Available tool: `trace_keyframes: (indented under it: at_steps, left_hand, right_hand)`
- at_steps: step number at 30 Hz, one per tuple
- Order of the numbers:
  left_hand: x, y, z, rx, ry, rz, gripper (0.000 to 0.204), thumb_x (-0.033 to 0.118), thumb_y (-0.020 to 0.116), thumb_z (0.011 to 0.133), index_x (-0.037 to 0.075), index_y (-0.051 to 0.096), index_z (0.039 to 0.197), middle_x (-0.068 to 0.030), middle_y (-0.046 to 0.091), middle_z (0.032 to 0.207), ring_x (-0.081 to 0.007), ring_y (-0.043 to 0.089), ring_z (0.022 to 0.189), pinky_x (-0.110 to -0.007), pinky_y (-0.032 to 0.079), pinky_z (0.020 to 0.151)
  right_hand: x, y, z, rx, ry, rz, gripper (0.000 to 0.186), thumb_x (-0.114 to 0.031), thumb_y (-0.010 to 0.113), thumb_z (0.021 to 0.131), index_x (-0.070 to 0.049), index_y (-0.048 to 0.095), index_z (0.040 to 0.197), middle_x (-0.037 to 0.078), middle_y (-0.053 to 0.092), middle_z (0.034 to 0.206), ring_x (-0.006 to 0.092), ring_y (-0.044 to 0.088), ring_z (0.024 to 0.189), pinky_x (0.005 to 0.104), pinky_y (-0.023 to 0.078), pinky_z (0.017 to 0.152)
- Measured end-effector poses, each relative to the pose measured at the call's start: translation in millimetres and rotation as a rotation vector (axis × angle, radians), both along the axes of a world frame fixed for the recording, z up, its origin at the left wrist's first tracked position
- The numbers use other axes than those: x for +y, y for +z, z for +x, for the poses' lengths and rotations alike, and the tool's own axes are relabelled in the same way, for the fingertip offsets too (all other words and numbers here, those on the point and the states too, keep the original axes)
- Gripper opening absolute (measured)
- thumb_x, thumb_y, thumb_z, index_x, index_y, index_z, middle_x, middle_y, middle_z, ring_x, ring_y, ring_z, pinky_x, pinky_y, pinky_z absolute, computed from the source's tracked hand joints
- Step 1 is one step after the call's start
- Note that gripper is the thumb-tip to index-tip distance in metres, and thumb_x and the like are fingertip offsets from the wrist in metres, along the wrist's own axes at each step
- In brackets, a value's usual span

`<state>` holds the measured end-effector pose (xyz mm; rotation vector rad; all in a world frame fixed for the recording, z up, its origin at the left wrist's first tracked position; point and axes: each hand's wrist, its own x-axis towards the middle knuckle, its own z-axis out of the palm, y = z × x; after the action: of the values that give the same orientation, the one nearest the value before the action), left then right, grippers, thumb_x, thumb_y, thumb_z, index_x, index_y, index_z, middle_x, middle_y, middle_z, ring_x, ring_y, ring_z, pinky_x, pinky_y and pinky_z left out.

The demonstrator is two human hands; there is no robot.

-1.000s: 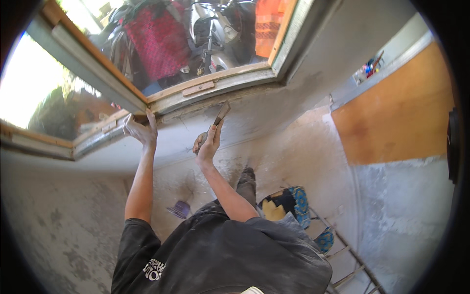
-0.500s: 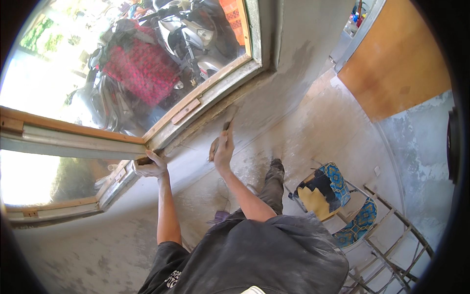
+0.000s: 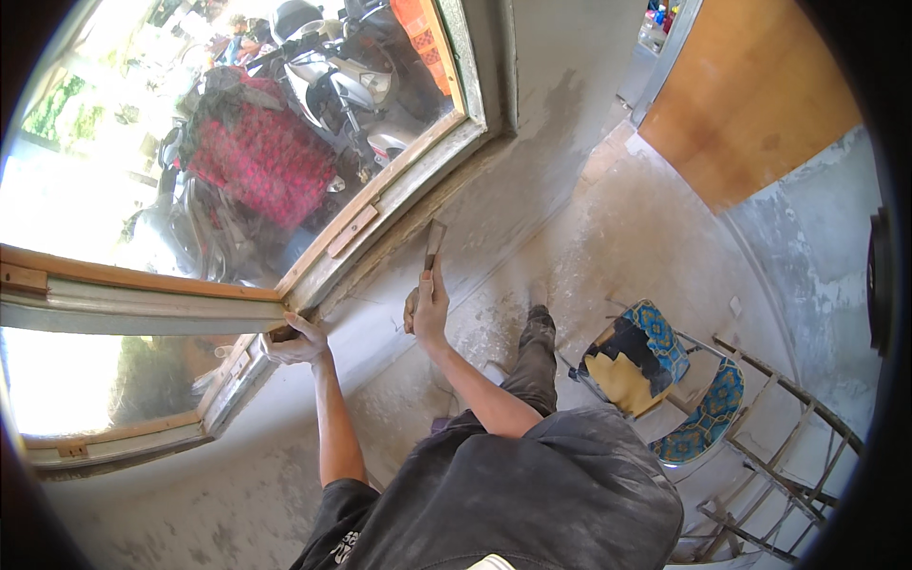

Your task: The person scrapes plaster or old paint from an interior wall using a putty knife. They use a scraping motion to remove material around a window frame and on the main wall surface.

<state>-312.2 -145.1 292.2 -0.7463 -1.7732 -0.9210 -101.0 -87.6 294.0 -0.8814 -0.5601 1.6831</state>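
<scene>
Stained grey wall (image 3: 513,180) borders a wood-trimmed window (image 3: 408,175).

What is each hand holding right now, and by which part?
The right hand holds a scraper by its handle, blade free. The left hand is at the window frame; whether it grips anything cannot be told.

We've got our right hand (image 3: 430,309) wrapped round a scraper (image 3: 434,249), blade pointing far, close to the wall (image 3: 556,114) under the window frame (image 3: 385,211). Our left hand (image 3: 302,344) is on the frame's corner, can't tell if it's holding anything. To our right: a ripped blue-patterned chair (image 3: 662,342) beside a ladder (image 3: 788,389).
</scene>
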Motion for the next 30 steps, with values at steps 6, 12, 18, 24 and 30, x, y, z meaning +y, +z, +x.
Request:
trace_keyframes:
  at_steps: [6, 12, 18, 24, 30]
  left_hand:
    - [0, 5, 5, -0.026, -0.033, 0.029, 0.058, 0.044, 0.066, 0.084, -0.004, 0.05, 0.114, -0.0189, 0.056, 0.099, -0.0335, 0.054, 0.085, -0.047, 0.041, 0.075]
    - [-2, 4, 2, 0.003, -0.035, 0.028, 0.058, 0.044, 0.066, 0.084, -0.004, 0.051, 0.113, -0.0186, 0.056, 0.097, -0.0328, 0.053, 0.084, -0.046, 0.041, 0.074]
    - [-2, 7, 8, -0.044, -0.108, 0.076, 0.06, 0.044, 0.067, 0.084, -0.005, 0.05, 0.115, -0.0187, 0.056, 0.098, -0.0327, 0.053, 0.084, -0.045, 0.041, 0.074]
    - [-2, 6, 6, -0.022, -0.112, 0.043, 0.06, 0.042, 0.067, 0.084, -0.004, 0.048, 0.118, -0.0191, 0.057, 0.1, -0.0345, 0.054, 0.089, -0.047, 0.04, 0.079]
    - [-3, 15, 6, 0.049, -0.125, 0.052, 0.057, 0.041, 0.068, 0.083, -0.004, 0.051, 0.114, -0.0181, 0.057, 0.099, -0.0348, 0.055, 0.09, -0.046, 0.041, 0.08]
  right_hand:
    - [51, -1, 29, 0.024, -0.085, -0.038, 0.063, -0.041, 0.038, 0.104, -0.012, 0.015, 0.155, -0.003, 0.036, 0.047, 0.0085, 0.034, 0.032, 0.0253, 0.029, 0.027]
    - [-2, -7, 5, -0.071, 0.014, -0.008, 0.061, -0.04, 0.04, 0.104, -0.017, 0.016, 0.155, -0.003, 0.035, 0.047, 0.0072, 0.034, 0.033, 0.0249, 0.03, 0.028]
    - [6, -6, 20, -0.123, 0.091, 0.04, 0.06, -0.04, 0.037, 0.105, -0.017, 0.013, 0.156, -0.003, 0.035, 0.049, 0.0072, 0.033, 0.033, 0.025, 0.03, 0.029]
    - [29, -4, 20, -0.092, 0.013, -0.064, 0.059, -0.042, 0.037, 0.105, -0.024, 0.014, 0.155, -0.002, 0.035, 0.052, 0.0075, 0.033, 0.036, 0.0246, 0.028, 0.03]
    - [39, -18, 44, -0.21, 0.076, -0.016, 0.06, -0.041, 0.042, 0.104, -0.023, 0.018, 0.155, -0.002, 0.037, 0.051, 0.0077, 0.035, 0.034, 0.0251, 0.029, 0.029]
